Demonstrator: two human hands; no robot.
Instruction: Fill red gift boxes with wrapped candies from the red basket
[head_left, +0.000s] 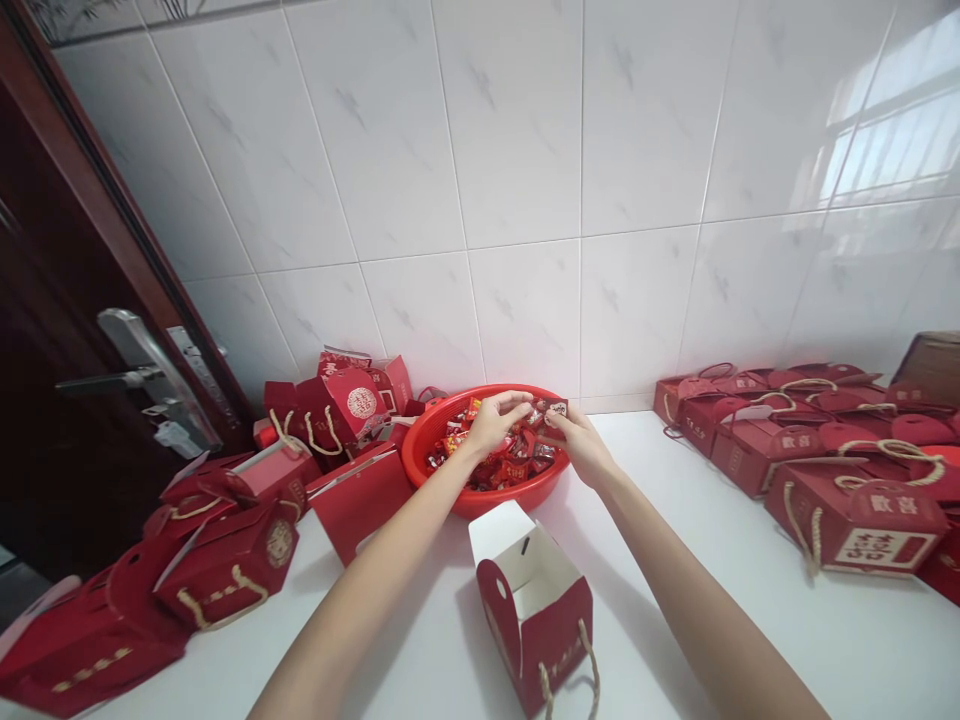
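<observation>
A red plastic basket (420, 450) full of wrapped candies (516, 468) stands against the wall, and both hands are over it. In my right hand (583, 448), thumb and fingers grip a dark red candy packet (556, 408) with pale lettering. My left hand (496, 424) is just left of that packet, its fingertips drawn together in a pinch; what lies between them is too small to make out. Nearer to me, between my forearms, an open red gift box (551, 640) with rope handles shows its white inside, where a small dark mark or item is visible.
Closed red gift boxes (855, 520) stand in rows on the right of the white table (645, 620). More red boxes (232, 560) crowd the left side, with an unfolded red box (360, 500) beside the basket. A tiled wall (525, 300) is behind; a dark door (82, 300) is at left.
</observation>
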